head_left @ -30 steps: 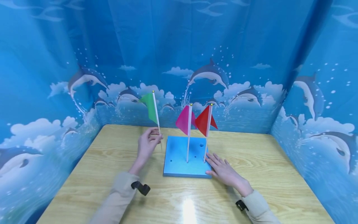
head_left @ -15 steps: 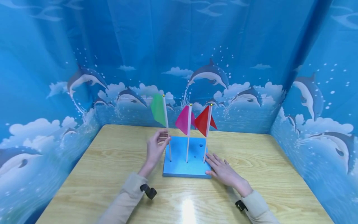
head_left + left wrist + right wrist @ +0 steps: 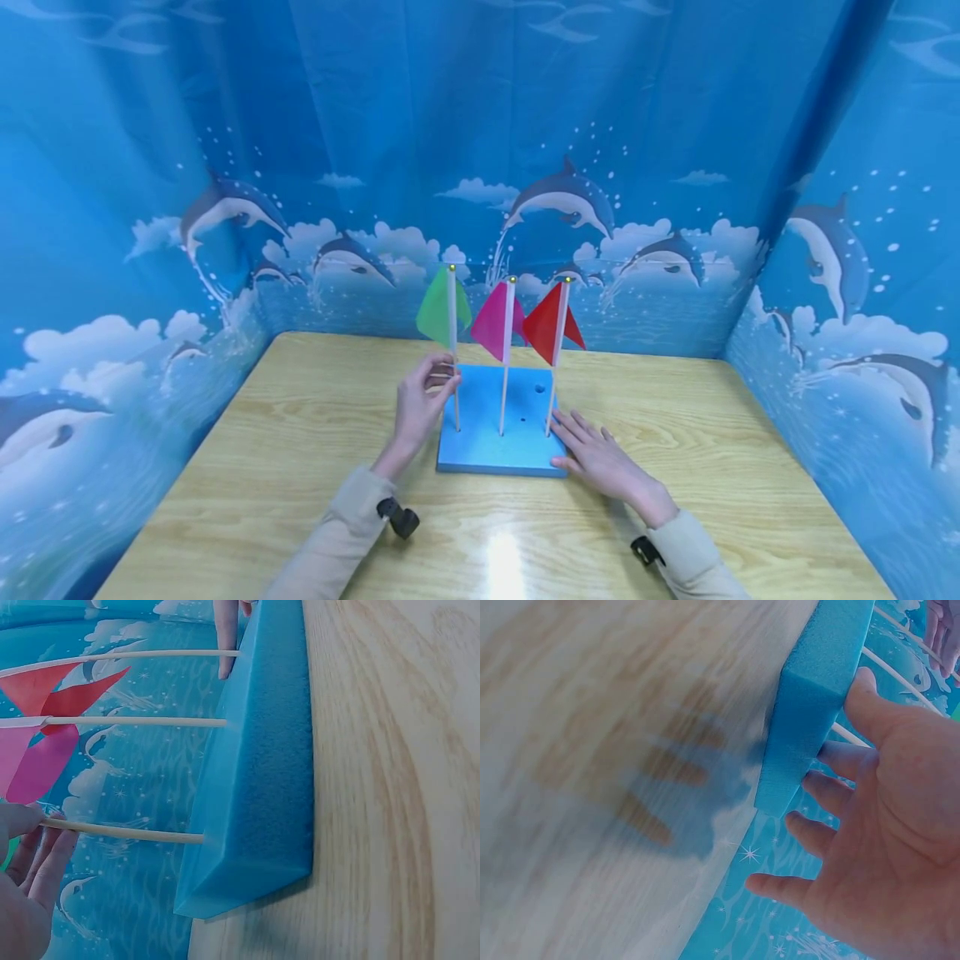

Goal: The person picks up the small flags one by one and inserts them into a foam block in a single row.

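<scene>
My left hand (image 3: 422, 402) pinches the wooden stick of a green flag (image 3: 441, 307). The stick stands nearly upright, its lower end in the front left of a blue foam block (image 3: 480, 454). In the left wrist view that stick (image 3: 127, 832) meets the block's top face between thumb and fingers and foam. A pink flag (image 3: 491, 323) stands in the block's middle and a red flag (image 3: 545, 325) at its right. With fingers extended, my right hand (image 3: 603, 462) rests against the block's right edge. The right wrist view shows its thumb and fingertips touching the foam (image 3: 806, 705).
The block lies on a light wood-grain table (image 3: 300, 417). Small holes (image 3: 540, 388) show in its top face towards the right. A blue curtain (image 3: 465, 125) printed with dolphins hangs behind the table and along both sides.
The green flag has moved right from beside the block, and its stick now stands in the front left, straighter and lower. My right hand has stayed in place.
</scene>
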`<act>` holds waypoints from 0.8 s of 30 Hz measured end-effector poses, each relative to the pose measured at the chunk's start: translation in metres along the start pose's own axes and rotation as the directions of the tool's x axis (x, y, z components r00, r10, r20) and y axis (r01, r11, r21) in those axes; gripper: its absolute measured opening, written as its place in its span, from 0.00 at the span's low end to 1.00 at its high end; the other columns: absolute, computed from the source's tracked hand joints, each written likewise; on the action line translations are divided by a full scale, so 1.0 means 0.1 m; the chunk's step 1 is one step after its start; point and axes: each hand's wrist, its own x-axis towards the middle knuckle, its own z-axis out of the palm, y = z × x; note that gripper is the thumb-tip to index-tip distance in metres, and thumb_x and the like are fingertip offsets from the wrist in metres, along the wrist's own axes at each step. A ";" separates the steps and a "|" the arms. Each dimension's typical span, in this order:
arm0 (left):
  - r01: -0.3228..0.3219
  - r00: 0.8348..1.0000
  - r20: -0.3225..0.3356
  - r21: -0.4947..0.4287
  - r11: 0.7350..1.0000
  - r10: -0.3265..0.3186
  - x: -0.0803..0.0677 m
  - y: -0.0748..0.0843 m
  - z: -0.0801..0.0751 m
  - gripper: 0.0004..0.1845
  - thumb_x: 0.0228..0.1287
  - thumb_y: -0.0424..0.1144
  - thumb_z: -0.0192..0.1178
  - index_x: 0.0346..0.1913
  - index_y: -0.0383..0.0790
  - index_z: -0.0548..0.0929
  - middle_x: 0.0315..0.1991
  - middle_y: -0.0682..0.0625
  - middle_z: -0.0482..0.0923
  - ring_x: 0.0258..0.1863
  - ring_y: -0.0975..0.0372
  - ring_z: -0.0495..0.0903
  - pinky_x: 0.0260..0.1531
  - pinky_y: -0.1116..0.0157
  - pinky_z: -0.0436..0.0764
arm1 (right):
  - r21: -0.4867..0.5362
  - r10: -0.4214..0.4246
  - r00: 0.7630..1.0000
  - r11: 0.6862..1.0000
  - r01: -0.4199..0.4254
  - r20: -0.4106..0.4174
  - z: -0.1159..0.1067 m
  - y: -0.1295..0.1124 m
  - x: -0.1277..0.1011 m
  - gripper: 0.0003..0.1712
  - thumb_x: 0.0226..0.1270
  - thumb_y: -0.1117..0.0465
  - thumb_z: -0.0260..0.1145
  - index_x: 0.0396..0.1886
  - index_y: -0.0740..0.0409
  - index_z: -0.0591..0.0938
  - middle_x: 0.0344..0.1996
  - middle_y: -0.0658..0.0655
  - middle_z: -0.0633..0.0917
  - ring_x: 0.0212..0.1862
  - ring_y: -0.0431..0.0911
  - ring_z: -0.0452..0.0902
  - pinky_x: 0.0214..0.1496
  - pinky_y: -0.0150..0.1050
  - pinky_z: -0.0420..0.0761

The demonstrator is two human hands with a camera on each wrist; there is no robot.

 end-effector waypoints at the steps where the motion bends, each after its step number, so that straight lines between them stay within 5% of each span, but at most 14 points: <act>1: -0.003 1.000 0.008 0.011 1.000 0.003 0.00 -0.01 0.00 0.13 0.60 0.17 0.65 0.47 0.20 0.79 0.40 0.28 0.84 0.39 0.36 0.85 0.41 0.50 0.88 | -0.001 -0.002 1.000 1.000 0.002 -0.001 0.00 0.00 0.00 0.38 0.78 0.46 0.58 0.79 0.58 0.61 0.79 0.62 0.58 0.79 0.66 0.48 0.71 0.78 0.52; 11: 0.090 0.996 0.009 0.054 0.994 -0.091 -0.04 -0.38 0.08 0.13 0.63 0.22 0.66 0.49 0.27 0.80 0.42 0.30 0.85 0.40 0.39 0.87 0.39 0.55 0.89 | -0.008 -0.002 1.000 1.000 0.002 -0.003 -0.01 0.01 -0.01 0.38 0.78 0.46 0.58 0.79 0.59 0.61 0.79 0.63 0.58 0.78 0.67 0.48 0.71 0.78 0.53; 24: 0.103 0.994 0.019 0.127 0.987 -0.106 -0.03 -0.45 0.08 0.12 0.64 0.27 0.68 0.50 0.35 0.82 0.42 0.41 0.87 0.40 0.50 0.88 0.37 0.66 0.89 | 0.032 0.031 1.000 0.999 -0.031 0.006 -0.01 0.05 0.02 0.39 0.77 0.45 0.59 0.79 0.58 0.62 0.79 0.61 0.58 0.79 0.65 0.46 0.72 0.76 0.51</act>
